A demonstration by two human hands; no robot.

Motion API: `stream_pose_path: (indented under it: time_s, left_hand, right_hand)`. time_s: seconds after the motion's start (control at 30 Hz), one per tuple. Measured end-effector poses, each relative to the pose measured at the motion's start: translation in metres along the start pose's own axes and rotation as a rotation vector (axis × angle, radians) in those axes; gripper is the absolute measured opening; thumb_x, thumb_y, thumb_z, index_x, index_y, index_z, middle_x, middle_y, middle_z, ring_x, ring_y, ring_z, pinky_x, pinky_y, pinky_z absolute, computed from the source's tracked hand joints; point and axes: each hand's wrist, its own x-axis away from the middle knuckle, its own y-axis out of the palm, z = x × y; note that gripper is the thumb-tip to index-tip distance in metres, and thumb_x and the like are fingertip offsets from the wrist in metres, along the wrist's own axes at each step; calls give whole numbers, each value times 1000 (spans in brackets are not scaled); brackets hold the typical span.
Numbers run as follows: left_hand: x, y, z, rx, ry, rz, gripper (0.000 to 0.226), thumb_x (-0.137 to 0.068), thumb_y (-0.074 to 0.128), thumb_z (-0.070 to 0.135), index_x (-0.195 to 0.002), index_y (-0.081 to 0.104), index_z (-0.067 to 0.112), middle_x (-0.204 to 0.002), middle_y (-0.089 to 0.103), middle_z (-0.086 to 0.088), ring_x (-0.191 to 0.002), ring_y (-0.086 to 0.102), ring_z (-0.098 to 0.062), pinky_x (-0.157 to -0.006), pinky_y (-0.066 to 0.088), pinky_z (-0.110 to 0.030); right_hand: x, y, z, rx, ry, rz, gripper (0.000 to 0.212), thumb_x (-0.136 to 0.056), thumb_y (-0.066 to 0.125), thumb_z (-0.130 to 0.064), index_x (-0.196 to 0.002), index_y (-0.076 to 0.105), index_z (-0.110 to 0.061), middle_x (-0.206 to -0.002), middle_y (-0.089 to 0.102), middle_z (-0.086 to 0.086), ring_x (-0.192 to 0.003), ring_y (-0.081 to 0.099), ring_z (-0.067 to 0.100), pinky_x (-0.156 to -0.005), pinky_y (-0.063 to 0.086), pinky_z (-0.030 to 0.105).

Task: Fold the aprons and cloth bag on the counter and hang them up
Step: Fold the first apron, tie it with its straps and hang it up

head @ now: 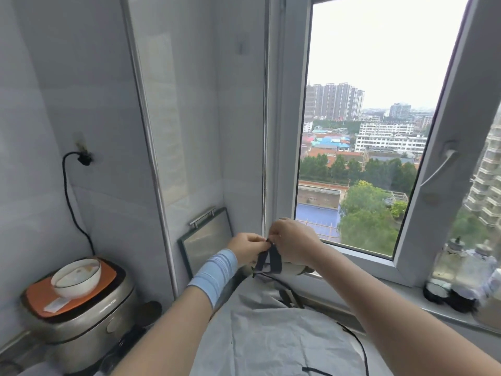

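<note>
The left hand (pixel 245 249) (a pale blue wristband (pixel 214 275) sits just behind it) pinches the dark straps (pixel 271 257) of a grey apron (pixel 271 335), fingers curled round them. The right hand (pixel 292 244) meets it from the other side. Its fingers also curl onto the top of the same straps, so the two hands touch. Both are raised in front of the lower part of the white window frame (pixel 287 131). The apron spreads below the straps toward the camera, between the two forearms; whether it rests on anything cannot be told. To the left, a steel rice cooker (pixel 81 321) carries a white bowl (pixel 77 278) on its orange lid (pixel 40 294). A framed panel with a bar handle (pixel 206 240) leans against the tiled wall.
</note>
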Motion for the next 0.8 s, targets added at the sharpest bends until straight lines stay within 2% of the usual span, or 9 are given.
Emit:
stream_pose_path:
  time_s: [0.07,0.17,0.3,0.33,0.4,0.47,0.57,0.73,0.8]
  left_hand:
    - [-12,-5,10,161,-76,-31,9,-89,63,23,-86,69,16,-77,62,-2,-76,56,-20,-71,46,-27]
    - [-24,-10,27,307,-75,33,18,-82,69,29,-94,74,17,-82,70,-4,-77,61,-21,-65,43,-26]
    - [-42,-20,61,165,30,187,23,-91,60,16,-100,70,-2,-81,60,-5,-78,53,-21,-68,47,-30]
    - [-47,-22,69,170,25,246,19,-89,61,17,-96,71,2,-84,61,-5,-80,54,-22,-67,50,-28]
    - [-57,-28,83,280,-1,349,10,-80,66,18,-72,70,15,-79,64,-6,-75,57,-24,-61,51,-28]
    - [-68,-36,93,372,26,405,17,-78,66,15,-61,64,18,-70,63,-5,-71,57,-24,-60,50,-29]
    - [-81,-51,107,359,99,405,15,-83,65,15,-69,63,18,-73,64,-3,-72,59,-21,-66,52,-31]
    - [-113,-85,117,251,176,289,7,-91,61,15,-84,60,14,-85,63,-8,-82,60,-25,-81,56,-47]
    - [-123,-98,121,185,190,262,6,-93,58,16,-88,60,13,-91,64,-11,-86,60,-27,-86,55,-48]
  right_hand:
    - [-10,-10,2,38,-123,52,14,-97,46,-28,-97,59,-27,-105,56,-6,-86,61,24,-70,49,35]
    - [-30,-29,12,35,-208,108,16,-100,43,-28,-100,58,-24,-104,55,-6,-86,60,25,-68,47,35]
    - [-55,-43,19,-54,-186,144,12,-101,41,-28,-95,51,-26,-89,57,-5,-80,55,23,-63,38,33]
    - [-63,-45,18,-151,-150,155,14,-100,42,-28,-97,55,-24,-90,61,-3,-82,57,23,-66,42,33]
    - [-80,-51,16,-350,-78,165,20,-99,47,-27,-102,66,-21,-93,66,-3,-87,59,18,-74,46,31]
    - [-97,-61,15,-464,-38,132,24,-99,50,-27,-94,72,-18,-84,66,-3,-82,59,17,-71,44,28]
    - [-117,-76,13,-638,9,124,24,-96,57,-27,-81,73,-16,-72,67,-4,-71,61,13,-62,46,23]
    - [-152,-92,7,-780,83,127,14,-89,69,-32,-85,78,-22,-77,73,-7,-72,66,5,-57,48,15]
    - [-161,-96,4,-808,94,128,14,-86,72,-35,-84,79,-23,-76,74,-8,-70,66,3,-54,47,14]
